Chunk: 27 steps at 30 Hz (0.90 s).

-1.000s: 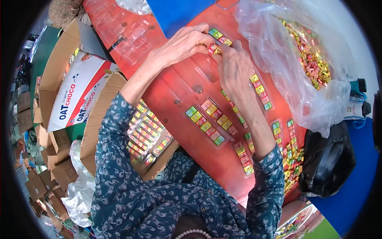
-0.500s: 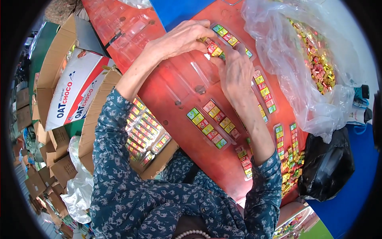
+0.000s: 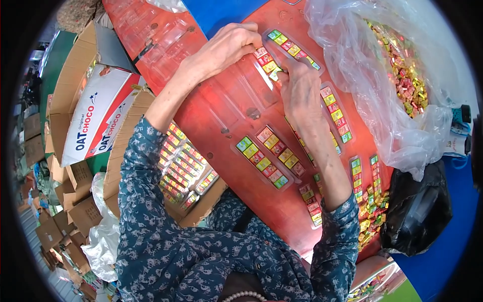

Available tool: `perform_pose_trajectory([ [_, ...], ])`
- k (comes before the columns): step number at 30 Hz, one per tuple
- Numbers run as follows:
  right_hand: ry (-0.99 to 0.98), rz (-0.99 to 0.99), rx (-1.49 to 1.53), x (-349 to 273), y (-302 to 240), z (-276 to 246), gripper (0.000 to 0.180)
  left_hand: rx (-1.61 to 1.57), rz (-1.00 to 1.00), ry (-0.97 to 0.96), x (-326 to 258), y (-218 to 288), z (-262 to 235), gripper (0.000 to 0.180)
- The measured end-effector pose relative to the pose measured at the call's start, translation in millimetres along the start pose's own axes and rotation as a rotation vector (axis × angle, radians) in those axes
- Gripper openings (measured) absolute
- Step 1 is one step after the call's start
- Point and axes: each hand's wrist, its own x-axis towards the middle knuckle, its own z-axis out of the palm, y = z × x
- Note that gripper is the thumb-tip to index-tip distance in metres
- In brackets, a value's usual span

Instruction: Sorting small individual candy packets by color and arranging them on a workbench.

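Candy strip [image 3: 264, 60] well inside table edge [image 3: 240, 186]

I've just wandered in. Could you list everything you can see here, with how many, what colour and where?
Table: one, red, under the hands
Filled strip trays: about ten, clear with multicoloured squares, across the table, some partly hidden
Empty trays: several, clear, far left of table
Loose wrapped pieces: many, yellow, red and green, right side
Plastic bag: one, clear, upper right, holding shiny gold and red pieces
Black bag: one, right
Open carton: one, brown, white and red, left
More filled trays: many, multicoloured, boxed beside the lap
Cardboard pile: many, brown, far left
White plastic: one heap, lower left
Sleeves: two, patterned dark blue
Hands: two, bare; left, right, at one tray
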Motion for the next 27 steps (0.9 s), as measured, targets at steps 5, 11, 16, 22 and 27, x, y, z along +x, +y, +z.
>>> perform_pose_trajectory([
  [5, -0.043, 0.057, 0.038, 4.4, 0.6, -2.8, 0.005, 0.125, 0.124, 0.093, -8.6, 8.8, 10.1, 0.025],
  [11, -0.098, 0.355, -0.088, 10.0, -8.0, -6.3, 0.008, 0.203, -0.007, -0.044, -31.6, 21.9, 25.3, 0.054],
  [16, -0.139, 0.366, -0.157, 8.5, -10.1, -9.7, 0.007, 0.247, -0.086, -0.097, -39.2, 32.8, 30.1, 0.075],
  [22, -0.113, 0.256, -0.236, 0.7, -14.6, -0.7, 0.01, 0.301, -0.092, -0.11, -45.1, 30.7, 41.2, 0.097],
  [27, -0.091, 0.12, -0.236, -0.3, -17.9, 2.2, 0.006, 0.288, -0.116, -0.106, -43.0, 41.7, 44.7, 0.097],
])
